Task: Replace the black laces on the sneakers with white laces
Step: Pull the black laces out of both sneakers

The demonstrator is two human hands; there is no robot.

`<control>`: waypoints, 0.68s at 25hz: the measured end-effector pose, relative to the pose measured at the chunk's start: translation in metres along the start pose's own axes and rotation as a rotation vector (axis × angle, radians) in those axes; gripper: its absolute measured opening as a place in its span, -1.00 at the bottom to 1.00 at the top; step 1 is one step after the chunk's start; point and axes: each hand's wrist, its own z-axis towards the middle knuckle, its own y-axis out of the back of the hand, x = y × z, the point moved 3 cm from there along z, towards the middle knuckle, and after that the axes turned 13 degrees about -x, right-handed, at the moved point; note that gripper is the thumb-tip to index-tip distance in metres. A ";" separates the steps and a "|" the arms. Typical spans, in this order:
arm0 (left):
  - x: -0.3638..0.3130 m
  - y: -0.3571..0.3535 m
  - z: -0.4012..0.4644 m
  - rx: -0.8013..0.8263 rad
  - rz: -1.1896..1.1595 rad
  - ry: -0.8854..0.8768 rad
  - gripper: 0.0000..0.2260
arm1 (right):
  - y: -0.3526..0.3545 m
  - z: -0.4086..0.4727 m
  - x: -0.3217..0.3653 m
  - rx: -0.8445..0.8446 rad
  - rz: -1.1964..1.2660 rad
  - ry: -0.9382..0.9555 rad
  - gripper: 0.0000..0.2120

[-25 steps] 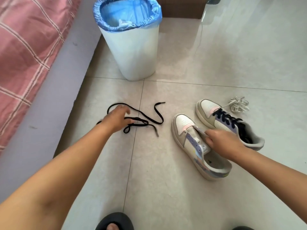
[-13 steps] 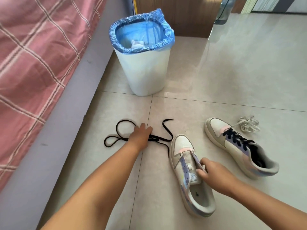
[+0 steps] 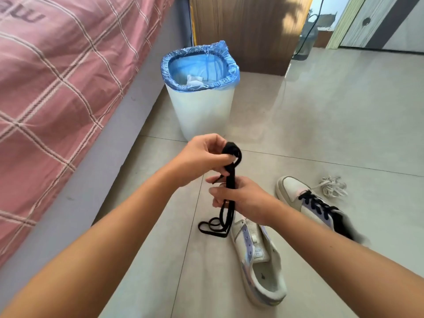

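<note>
A loose black lace hangs bunched between both hands above the floor. My left hand grips its looped top end. Just below, my right hand holds the strands, and the lace's loops dangle down to the floor. Under my right wrist lies a white sneaker with no lace, toe hidden behind the hand. To its right a second sneaker still carries black laces. A bundle of white laces lies on the tiles beyond that shoe's toe.
A white bin with a blue liner stands just beyond my hands. A bed with a pink checked cover runs along the left. A wooden cabinet and a water bottle stand at the back.
My left hand lifted the black lace off the floor. My right hand left the unlaced sneaker and took hold of the lace below the left hand. The view tilted up.
</note>
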 end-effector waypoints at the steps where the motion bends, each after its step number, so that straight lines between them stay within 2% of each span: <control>1: -0.005 0.012 0.005 -0.126 -0.080 -0.003 -0.84 | -0.001 -0.001 0.003 0.015 0.054 -0.043 -0.90; 3: -0.006 0.035 0.015 -0.297 -0.100 -0.012 -0.82 | 0.010 -0.002 0.010 -0.029 0.078 -0.051 -0.84; 4: -0.004 0.043 0.018 -0.312 -0.036 -0.013 -0.80 | 0.018 -0.001 0.014 -0.082 0.088 -0.034 -0.80; 6: 0.007 0.048 0.019 -0.215 0.195 -0.008 -0.71 | 0.034 -0.001 0.028 -0.196 0.155 0.003 -0.77; 9: 0.027 0.032 0.013 0.050 0.581 0.007 -0.69 | 0.049 0.005 0.049 -0.285 0.418 0.018 -0.65; 11: 0.033 0.018 0.008 0.154 0.640 0.018 -0.66 | 0.050 0.010 0.059 -0.285 0.646 -0.006 -0.56; 14: 0.031 -0.004 0.002 0.245 0.341 0.018 -0.39 | 0.032 0.017 0.068 -0.269 0.785 -0.042 -0.60; 15: 0.029 -0.015 -0.001 0.262 0.200 0.034 -0.38 | 0.023 0.019 0.071 -0.276 0.774 -0.045 -0.62; 17: 0.033 -0.033 -0.006 0.242 -0.072 0.094 -0.53 | 0.008 0.020 0.077 -0.292 0.776 -0.041 -0.65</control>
